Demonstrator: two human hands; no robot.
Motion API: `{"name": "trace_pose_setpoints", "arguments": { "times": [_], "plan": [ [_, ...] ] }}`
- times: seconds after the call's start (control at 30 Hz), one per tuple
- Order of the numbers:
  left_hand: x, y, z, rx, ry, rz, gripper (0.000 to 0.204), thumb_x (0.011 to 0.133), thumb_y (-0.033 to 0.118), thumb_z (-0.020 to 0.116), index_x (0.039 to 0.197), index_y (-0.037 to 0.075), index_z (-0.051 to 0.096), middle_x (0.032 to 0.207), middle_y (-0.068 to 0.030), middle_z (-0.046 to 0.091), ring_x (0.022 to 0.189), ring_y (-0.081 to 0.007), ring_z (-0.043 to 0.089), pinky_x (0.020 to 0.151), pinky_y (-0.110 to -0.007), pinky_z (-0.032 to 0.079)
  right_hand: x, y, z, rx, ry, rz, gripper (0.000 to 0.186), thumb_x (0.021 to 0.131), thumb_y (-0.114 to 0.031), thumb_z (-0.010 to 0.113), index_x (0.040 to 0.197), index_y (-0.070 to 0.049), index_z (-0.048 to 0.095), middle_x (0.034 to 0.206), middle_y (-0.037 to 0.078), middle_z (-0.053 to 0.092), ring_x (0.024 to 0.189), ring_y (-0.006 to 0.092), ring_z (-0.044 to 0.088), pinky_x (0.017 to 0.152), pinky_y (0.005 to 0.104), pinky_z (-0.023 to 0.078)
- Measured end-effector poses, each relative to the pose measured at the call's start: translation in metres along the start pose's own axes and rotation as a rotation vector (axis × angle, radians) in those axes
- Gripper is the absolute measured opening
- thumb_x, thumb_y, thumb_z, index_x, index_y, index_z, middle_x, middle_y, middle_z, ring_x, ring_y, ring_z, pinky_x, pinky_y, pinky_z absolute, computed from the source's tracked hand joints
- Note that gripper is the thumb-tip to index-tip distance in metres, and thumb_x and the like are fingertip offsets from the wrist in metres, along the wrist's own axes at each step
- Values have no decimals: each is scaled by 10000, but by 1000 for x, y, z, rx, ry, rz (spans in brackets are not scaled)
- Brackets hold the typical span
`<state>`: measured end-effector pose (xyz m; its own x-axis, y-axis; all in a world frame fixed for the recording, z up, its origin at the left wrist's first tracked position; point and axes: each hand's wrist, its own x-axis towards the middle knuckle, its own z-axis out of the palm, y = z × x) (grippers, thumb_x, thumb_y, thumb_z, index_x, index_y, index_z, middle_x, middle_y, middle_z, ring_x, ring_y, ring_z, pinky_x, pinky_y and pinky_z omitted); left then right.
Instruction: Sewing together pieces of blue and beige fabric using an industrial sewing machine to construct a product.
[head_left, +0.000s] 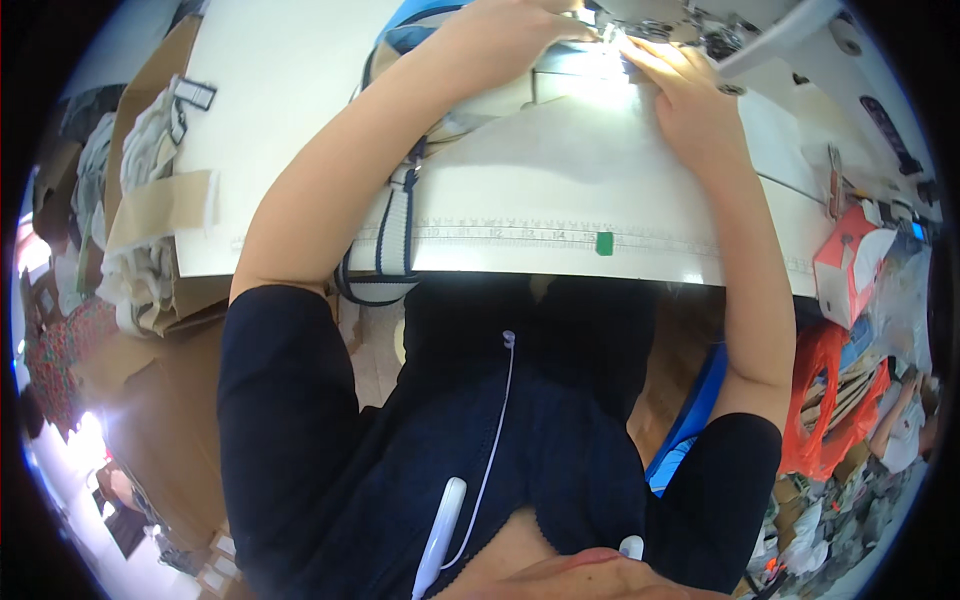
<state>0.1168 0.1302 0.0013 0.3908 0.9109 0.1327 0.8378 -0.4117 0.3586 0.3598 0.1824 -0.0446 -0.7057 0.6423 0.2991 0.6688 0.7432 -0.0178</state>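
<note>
Both my hands are at the top edge, by the brightly lit needle area of a sewing machine (690,25). My left hand (505,40) comes in from the left with its fingers bent inward and closed; glare and the picture's edge hide what they grip. My right hand (695,95) lies opposite, fingers stretched out towards the machine's foot. Blue fabric (405,38) shows behind my left forearm. A navy-and-white webbing strap (396,225) passes from under that forearm and loops over the table's front edge.
The white table (560,150) carries a printed ruler strip (480,233) and a small green marker (604,243). Cartons with grey fabric pieces (145,240) stand at left. To the right are a red-and-white box (850,265), a red plastic bag (815,400) and heaped scraps (830,520).
</note>
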Motion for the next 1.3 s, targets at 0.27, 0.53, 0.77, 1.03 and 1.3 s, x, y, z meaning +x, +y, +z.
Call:
{"name": "trace_pose_setpoints", "arguments": {
  "times": [0.27, 0.53, 0.77, 1.03, 1.3],
  "plan": [
    [-1, -5, 23, 236, 267, 120, 332, 880, 45, 521, 1151, 146, 684, 1263, -70, 608, 1105, -260, 616, 920, -355, 514, -2, 7, -6, 180, 62, -64, 461, 844, 5, 482, 1232, -212, 607, 1277, -33, 609, 1071, 205, 595, 1039, 464, 340],
    [-25, -3, 5, 278, 166, 129, 495, 848, 21, 590, 1319, 172, 567, 1436, -103, 466, 1356, -292, 400, 1107, -427, 363, -10, -9, -29, 204, 51, -167, 304, 857, -197, 635, 1162, -204, 637, 1257, -14, 621, 975, 191, 634, 1098, 573, 231],
    [-142, 62, -45, 105, 218, -167, 829, 709, 237, 808, 1417, 124, 391, 1530, -190, 260, 1405, -422, 270, 1109, -482, 319, 0, -75, -60, 446, -14, -533, 670, 710, -318, 780, 1291, -74, 553, 1317, 90, 565, 1213, 264, 535, 1043, 462, 415],
    [-209, 57, -40, 8, 86, -513, 667, 675, -95, 610, 1296, 54, 418, 1531, -234, 198, 1192, -409, 509, 984, -405, 464, 6, -87, -50, 431, 21, -551, 191, 697, -84, 694, 825, -77, 553, 852, 57, 565, 883, 247, 587, 796, 398, 487],
    [-141, 25, -123, 665, -78, -98, 282, 834, -19, 518, 1064, 135, 574, 857, -51, 654, 878, -237, 635, 816, -381, 454, -21, -69, -54, 507, 108, -380, 177, 663, -14, 669, 753, -67, 525, 741, 80, 546, 694, 279, 576, 600, 382, 459]
  ]
}}
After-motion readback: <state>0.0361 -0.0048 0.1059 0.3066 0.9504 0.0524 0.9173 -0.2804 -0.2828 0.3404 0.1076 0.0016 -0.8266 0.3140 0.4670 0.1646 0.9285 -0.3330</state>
